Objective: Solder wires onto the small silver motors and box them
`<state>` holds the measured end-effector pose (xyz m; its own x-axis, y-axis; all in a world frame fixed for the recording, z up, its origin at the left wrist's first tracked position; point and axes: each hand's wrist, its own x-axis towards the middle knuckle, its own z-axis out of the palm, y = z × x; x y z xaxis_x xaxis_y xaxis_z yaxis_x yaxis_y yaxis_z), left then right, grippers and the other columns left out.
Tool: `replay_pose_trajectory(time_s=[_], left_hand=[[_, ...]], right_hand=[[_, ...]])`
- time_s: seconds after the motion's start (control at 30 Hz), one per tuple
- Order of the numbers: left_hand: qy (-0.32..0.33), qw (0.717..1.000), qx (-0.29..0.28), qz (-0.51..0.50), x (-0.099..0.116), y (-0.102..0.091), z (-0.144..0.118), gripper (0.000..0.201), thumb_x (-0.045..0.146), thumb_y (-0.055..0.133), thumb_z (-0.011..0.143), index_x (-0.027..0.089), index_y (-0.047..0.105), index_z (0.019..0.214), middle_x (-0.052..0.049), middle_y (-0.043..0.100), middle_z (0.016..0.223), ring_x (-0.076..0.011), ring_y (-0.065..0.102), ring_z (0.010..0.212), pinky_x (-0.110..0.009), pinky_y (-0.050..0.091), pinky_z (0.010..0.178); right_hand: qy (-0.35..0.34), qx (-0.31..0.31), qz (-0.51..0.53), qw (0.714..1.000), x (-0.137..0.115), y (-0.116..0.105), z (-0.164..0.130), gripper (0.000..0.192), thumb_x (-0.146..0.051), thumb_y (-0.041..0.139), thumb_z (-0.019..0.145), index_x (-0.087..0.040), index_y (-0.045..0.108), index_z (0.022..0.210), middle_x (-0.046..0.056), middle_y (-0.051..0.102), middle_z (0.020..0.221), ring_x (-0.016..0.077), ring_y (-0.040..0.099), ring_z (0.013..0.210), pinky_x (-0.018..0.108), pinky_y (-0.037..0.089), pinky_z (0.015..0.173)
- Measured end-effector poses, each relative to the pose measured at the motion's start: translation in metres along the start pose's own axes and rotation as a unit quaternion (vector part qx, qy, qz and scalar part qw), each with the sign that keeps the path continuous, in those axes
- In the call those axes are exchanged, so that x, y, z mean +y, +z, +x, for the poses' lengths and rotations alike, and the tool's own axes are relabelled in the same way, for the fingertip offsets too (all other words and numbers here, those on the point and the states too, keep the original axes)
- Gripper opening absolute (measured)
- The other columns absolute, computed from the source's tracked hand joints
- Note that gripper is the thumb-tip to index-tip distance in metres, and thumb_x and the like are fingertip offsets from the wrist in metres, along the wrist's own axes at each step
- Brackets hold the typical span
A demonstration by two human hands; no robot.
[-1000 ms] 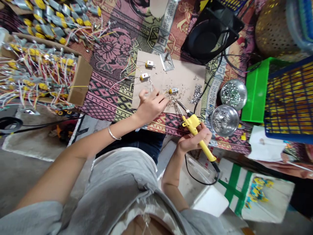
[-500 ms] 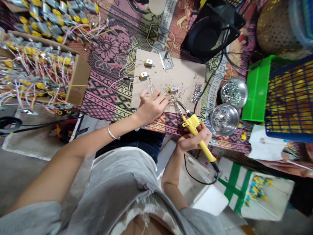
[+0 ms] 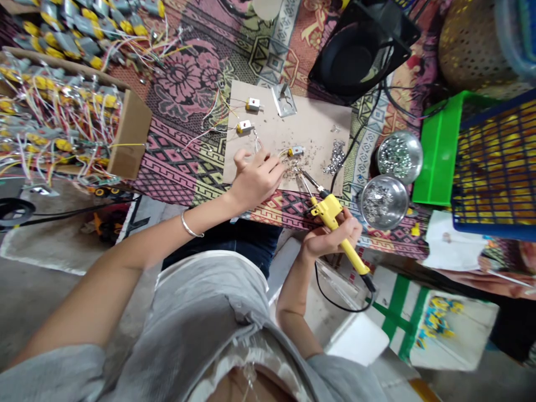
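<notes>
My right hand [image 3: 333,237] is wrapped around a yellow soldering iron [image 3: 329,209] with a solder feed tube beside its tip. The tip points up and left to the board, near my left hand's fingertips. My left hand [image 3: 258,176] is closed in a pinch over the cardboard sheet [image 3: 238,156]; thin red and white wires [image 3: 258,144] run into its fingers, which hide the pinched ends. Just beyond the fingertips lies a small motor [image 3: 296,151] with a yellow end cap. Two similar motors, an upper one [image 3: 253,104] and a lower one [image 3: 245,127], lie farther up the sheet.
A bent metal plate [image 3: 283,100] and a pile of small metal parts [image 3: 336,157] lie on the cardboard. At right stand two metal bowls [image 3: 400,157] [image 3: 384,202], a green tray [image 3: 438,148] and a blue basket [image 3: 494,229]. A black fan [image 3: 355,56] and a box of wired motors [image 3: 129,131] flank the sheet.
The whole view has shifted slightly left and up. Both hands keep nearly the same pose, with the soldering iron tip still by the left fingertips.
</notes>
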<state>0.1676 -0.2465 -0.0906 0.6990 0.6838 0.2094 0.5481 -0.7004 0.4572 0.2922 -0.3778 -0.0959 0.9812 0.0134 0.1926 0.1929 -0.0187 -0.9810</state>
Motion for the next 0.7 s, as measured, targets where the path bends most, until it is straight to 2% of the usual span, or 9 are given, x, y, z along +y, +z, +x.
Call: replay_pose_trajectory(time_s=[0.3, 0.7], left_hand=[[0.02, 0.999, 0.0, 0.033, 0.0, 0.004, 0.0, 0.034, 0.019, 0.04, 0.114, 0.021, 0.073, 0.105, -0.01, 0.077, 0.109, -0.0355, 0.062, 0.128, -0.059, 0.031, 0.104], [0.062, 0.994, 0.059, 0.069, -0.004, 0.011, -0.001, 0.029, 0.017, 0.044, 0.112, 0.019, 0.069, 0.099, -0.008, 0.077, 0.105, -0.0324, 0.067, 0.116, -0.055, 0.034, 0.099]], right_hand=[[-0.004, -0.01, -0.004, 1.0, 0.0, -0.001, 0.0, 0.031, -0.052, 0.055, 0.097, -0.023, 0.062, 0.089, -0.001, 0.06, 0.08, 0.0155, 0.064, 0.071, 0.034, 0.056, 0.067], [-0.033, -0.03, -0.036, 0.998, 0.002, -0.001, -0.001, 0.032, -0.053, 0.053, 0.096, -0.023, 0.06, 0.089, 0.001, 0.059, 0.078, 0.0164, 0.062, 0.067, 0.034, 0.055, 0.06]])
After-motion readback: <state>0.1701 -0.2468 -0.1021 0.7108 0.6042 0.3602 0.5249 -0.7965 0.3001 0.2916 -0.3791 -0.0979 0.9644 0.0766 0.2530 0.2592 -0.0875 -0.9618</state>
